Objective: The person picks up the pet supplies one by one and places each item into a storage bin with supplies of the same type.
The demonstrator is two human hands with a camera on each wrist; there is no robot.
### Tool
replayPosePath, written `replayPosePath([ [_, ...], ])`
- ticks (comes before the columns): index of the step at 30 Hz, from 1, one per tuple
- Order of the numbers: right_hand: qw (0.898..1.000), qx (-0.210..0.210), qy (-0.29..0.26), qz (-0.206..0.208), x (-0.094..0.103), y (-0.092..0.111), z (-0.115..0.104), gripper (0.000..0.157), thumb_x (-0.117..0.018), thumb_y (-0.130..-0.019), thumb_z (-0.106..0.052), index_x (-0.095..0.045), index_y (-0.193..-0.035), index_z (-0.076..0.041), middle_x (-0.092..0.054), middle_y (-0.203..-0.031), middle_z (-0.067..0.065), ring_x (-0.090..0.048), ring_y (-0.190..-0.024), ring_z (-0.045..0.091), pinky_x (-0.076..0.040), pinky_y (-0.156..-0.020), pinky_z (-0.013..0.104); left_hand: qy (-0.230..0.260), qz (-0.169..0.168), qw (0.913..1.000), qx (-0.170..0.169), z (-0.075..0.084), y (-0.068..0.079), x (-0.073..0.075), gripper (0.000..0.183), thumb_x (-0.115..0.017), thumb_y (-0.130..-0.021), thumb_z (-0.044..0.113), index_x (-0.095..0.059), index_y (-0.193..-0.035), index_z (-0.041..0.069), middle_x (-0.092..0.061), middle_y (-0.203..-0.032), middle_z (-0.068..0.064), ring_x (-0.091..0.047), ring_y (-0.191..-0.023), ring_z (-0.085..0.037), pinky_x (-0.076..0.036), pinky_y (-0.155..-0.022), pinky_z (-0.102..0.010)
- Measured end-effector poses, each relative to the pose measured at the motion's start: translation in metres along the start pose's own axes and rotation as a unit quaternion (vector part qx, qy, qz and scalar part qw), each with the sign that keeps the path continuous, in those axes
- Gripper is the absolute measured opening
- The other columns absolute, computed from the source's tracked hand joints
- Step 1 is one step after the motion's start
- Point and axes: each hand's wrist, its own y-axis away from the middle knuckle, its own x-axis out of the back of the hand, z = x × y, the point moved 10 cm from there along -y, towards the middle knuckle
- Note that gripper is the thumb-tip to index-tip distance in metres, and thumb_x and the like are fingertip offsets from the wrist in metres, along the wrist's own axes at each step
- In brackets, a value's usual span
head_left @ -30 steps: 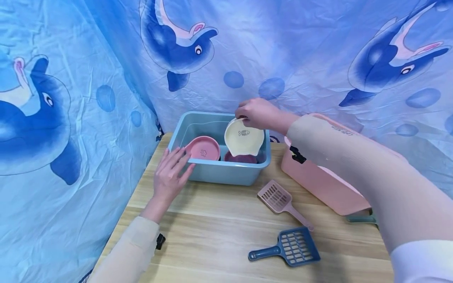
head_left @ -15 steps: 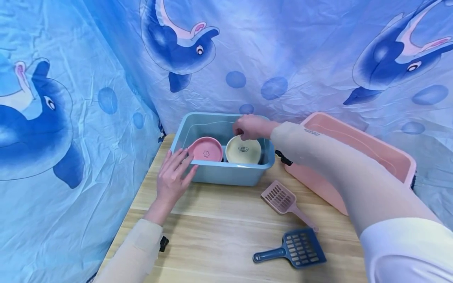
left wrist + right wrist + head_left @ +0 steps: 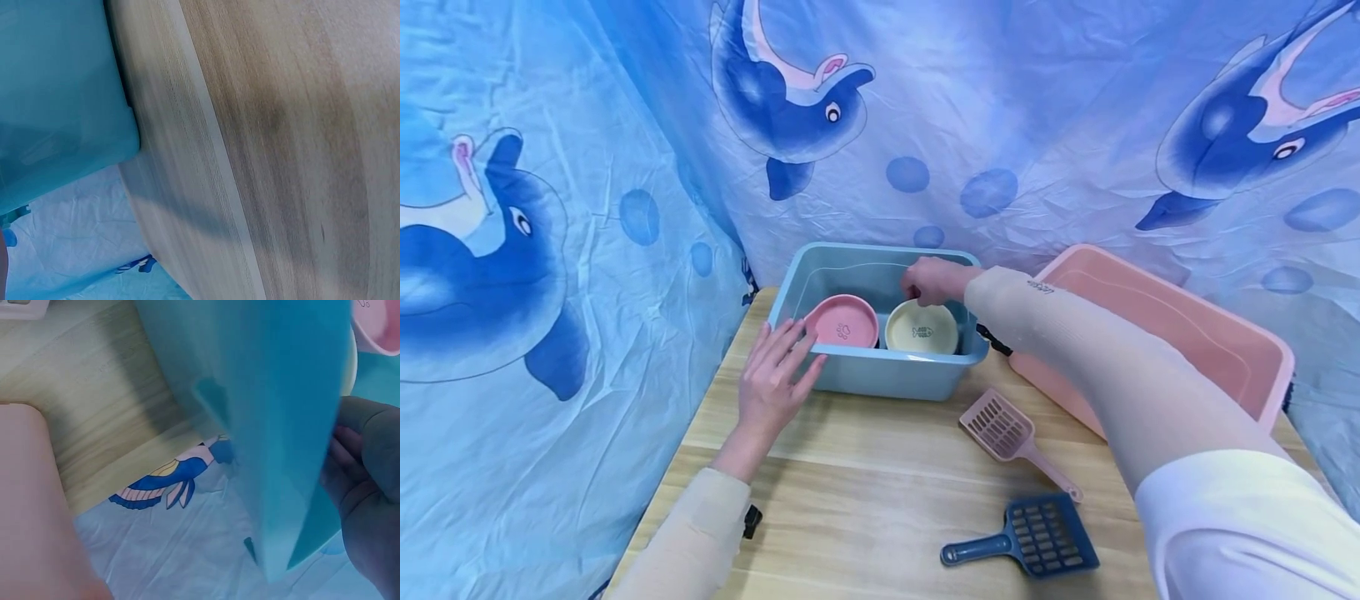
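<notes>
In the head view a light-blue tub (image 3: 891,377) stands at the back of the wooden table. Inside it, on the left, is a pink bowl (image 3: 844,323) with a paw print. Beside that sits a cream bowl (image 3: 922,330) marked with a fishbone. My right hand (image 3: 934,280) reaches into the tub and pinches the cream bowl's back rim. The right wrist view has those curled fingers behind the tub wall, which hides most of the bowl. My left hand (image 3: 772,377) lies with fingers extended on the tub's front-left rim, by the pink bowl.
A larger pink tub (image 3: 1180,333) stands on the right, partly behind my right arm. On the table (image 3: 835,500) lie a pink slotted litter scoop (image 3: 1000,427) and, nearer me, a dark-blue one (image 3: 1051,535). A blue dolphin-print curtain (image 3: 880,125) hangs behind and at left.
My right hand has lowered the cream bowl from a tilted position above the tub to lying flatter inside, right of the pink bowl. The left hand has stayed on the rim.
</notes>
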Motion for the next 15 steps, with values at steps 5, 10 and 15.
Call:
replayPosePath([
  [5,0.999,-0.032,-0.011,-0.038,-0.003,0.004,0.007,0.024,-0.070,-0.097,-0.001,-0.077,-0.121,-0.001,-0.075,-0.117,0.015,-0.067,-0.105,0.028,-0.059,-0.096,0.041,0.004,0.002,1.0000,-0.005,0.004,-0.001,-0.001,0.043,-0.068,-0.106,0.040,-0.074,-0.135,0.008,-0.072,-0.135,-0.020,-0.068,-0.128,-0.042,-0.045,-0.116,-0.064],
  [10,0.997,-0.054,-0.036,-0.047,0.004,0.014,0.013,0.042,-0.074,-0.100,-0.010,-0.068,-0.140,-0.001,-0.069,-0.140,0.016,-0.066,-0.127,0.030,-0.056,-0.108,0.043,0.006,-0.009,0.9999,-0.007,0.006,0.000,-0.004,0.044,-0.074,-0.102,0.034,-0.072,-0.137,0.008,-0.071,-0.136,-0.021,-0.067,-0.129,-0.043,-0.044,-0.116,-0.065],
  [15,0.998,-0.017,-0.060,0.005,0.037,0.040,0.005,0.040,-0.077,-0.098,-0.013,-0.071,-0.135,0.001,-0.074,-0.131,0.019,-0.070,-0.123,0.031,-0.057,-0.107,0.044,0.007,-0.006,1.0000,0.003,0.001,-0.001,-0.003,0.046,-0.080,-0.096,0.029,-0.073,-0.136,0.008,-0.071,-0.136,-0.020,-0.067,-0.129,-0.042,-0.043,-0.118,-0.063],
])
